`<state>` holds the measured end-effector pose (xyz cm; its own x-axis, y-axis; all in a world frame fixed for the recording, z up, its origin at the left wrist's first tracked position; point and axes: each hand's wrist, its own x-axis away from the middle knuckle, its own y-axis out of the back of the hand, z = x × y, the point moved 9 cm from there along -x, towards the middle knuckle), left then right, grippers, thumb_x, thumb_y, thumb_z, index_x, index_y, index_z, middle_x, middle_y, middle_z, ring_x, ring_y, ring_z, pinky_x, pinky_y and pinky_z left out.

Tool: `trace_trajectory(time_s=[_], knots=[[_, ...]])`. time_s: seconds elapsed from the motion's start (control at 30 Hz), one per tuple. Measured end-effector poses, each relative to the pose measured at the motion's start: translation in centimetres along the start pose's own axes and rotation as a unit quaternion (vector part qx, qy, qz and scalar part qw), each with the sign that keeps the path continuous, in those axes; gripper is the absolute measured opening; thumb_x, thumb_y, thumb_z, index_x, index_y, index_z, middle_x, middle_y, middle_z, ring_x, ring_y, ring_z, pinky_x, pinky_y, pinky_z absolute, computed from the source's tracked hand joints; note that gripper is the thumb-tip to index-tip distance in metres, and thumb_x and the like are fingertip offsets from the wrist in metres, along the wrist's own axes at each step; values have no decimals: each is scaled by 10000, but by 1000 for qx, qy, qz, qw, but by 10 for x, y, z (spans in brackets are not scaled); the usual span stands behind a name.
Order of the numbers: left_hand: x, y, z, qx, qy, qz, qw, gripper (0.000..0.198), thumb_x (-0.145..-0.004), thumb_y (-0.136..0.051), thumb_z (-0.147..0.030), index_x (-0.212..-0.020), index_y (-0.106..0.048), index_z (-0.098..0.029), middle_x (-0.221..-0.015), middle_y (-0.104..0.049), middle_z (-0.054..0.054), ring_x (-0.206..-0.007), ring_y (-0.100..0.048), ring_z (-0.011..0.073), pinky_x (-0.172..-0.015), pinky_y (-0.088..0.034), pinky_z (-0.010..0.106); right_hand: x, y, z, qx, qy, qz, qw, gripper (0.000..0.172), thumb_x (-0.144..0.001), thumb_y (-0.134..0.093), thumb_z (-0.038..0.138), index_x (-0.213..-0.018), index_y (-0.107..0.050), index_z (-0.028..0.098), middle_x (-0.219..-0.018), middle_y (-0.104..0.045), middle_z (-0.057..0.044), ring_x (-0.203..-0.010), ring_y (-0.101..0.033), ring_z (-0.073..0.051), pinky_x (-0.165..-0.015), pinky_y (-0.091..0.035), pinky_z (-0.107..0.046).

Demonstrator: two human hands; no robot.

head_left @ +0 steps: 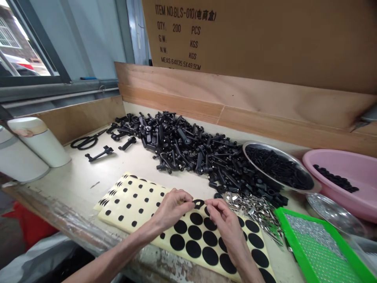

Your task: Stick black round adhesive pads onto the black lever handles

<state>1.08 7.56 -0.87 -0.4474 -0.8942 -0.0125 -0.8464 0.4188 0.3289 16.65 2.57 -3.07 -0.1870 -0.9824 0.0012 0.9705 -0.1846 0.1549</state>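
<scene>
A pale yellow backing sheet (141, 220) lies near the table's front edge, bearing small black dots on its left and large round black stickers (193, 248) on its right. Over its far edge, my left hand (174, 206) is closed in a pinch at the left side of a black round sticker (199, 204), which looks curled up from the sheet. The fingertips of my right hand (225, 221) pinch the same sticker's right edge. Part of the sheet is hidden beneath my hands and forearms. Just beyond them lies a large heap of black plastic arm-shaped parts (182, 145).
Small metal clips (259, 212) lie right of the heap. A steel bowl of black pieces (277, 165), a pink basin (365, 173) and a green tray of small metal bits (321, 247) stand at right. Scissors (86, 141) and white bottles (41, 141) are at left.
</scene>
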Motion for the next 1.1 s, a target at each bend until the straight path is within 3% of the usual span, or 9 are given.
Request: trace_trajectory(time_s=[0.17, 0.3, 0.47, 0.6, 0.7, 0.8, 0.87, 0.97, 1.1], knots=[[5, -8, 16, 179, 125, 0, 976, 185, -772, -645, -348, -718, -655, -171, -727, -654, 20, -699, -564, 172, -695, -403, 300, 4, 10, -11, -59, -50, -82, 994, 527, -808, -658, 446, -1280, -523, 254, -847, -574, 2, -616, -504, -145, -543, -411, -254], [11, -12, 16, 214, 164, 4, 963, 184, -747, -660, -348, -733, -663, -165, -727, -657, 24, -696, -556, 169, -702, -397, 305, 5, 5, -11, -35, -65, -44, 996, 306, -804, -652, 485, -956, -666, 220, -668, -550, 12, -603, -481, -151, -535, -381, -252], [9, -15, 12, 202, 161, 0, 966, 167, -743, -668, -330, -713, -676, -166, -718, -652, 7, -709, -538, 156, -752, -389, 302, 3, 3, -3, -21, -43, -33, 998, 276, -824, -623, 484, -771, -624, 212, -659, -512, 16, -592, -441, -136, -537, -369, -251], [3, -18, 5, 172, 129, 18, 976, 240, -799, -616, -370, -726, -695, -155, -753, -667, 39, -734, -572, 191, -750, -425, 319, 8, 3, 21, 64, 57, -65, 994, 216, -842, -587, 390, -702, -583, 226, -668, -507, 6, -585, -457, -149, -539, -388, -272], [-11, 10, 0, 25, 31, -50, 998, 271, -861, -548, -390, -867, -718, -179, -998, -675, 83, -954, -573, 256, -855, -416, 366, 22, 0, 48, 148, 182, -120, 965, 174, -833, -561, 286, -665, -558, 241, -702, -531, -11, -558, -453, -151, -546, -387, -296], [-26, 65, 8, -180, -11, -193, 964, 289, -866, -540, -284, -1129, -634, -211, -1246, -576, 108, -1120, -474, 296, -940, -351, 459, 34, 7, 58, 139, 231, -184, 945, 142, -842, -568, 266, -701, -563, 247, -755, -546, -30, -586, -479, -161, -558, -391, -308], [-37, 95, 20, -230, -4, -235, 944, 340, -818, -567, -193, -1156, -597, -198, -1205, -589, 118, -1100, -464, 302, -934, -338, 487, 36, 17, 56, 109, 226, -224, 942, 127, -854, -582, 285, -734, -573, 244, -788, -549, -42, -653, -506, -177, -582, -399, -309], [-48, 117, 32, -219, 0, -216, 951, 292, -763, -593, -143, -1051, -627, -181, -961, -658, 86, -942, -539, 266, -858, -399, 425, 31, 28, 48, 73, 196, -247, 946, 151, -863, -586, 339, -752, -579, 236, -795, -544, -45, -728, -516, -194, -636, -413, -311], [-36, 106, 20, -174, -14, -164, 971, 179, -826, -570, -257, -969, -659, -196, -840, -680, 41, -766, -601, 199, -711, -458, 315, 23, 30, 35, 38, 133, -232, 963, 234, -839, -606, 441, -751, -586, 225, -800, -563, -41, -746, -529, -192, -660, -434, -305]])
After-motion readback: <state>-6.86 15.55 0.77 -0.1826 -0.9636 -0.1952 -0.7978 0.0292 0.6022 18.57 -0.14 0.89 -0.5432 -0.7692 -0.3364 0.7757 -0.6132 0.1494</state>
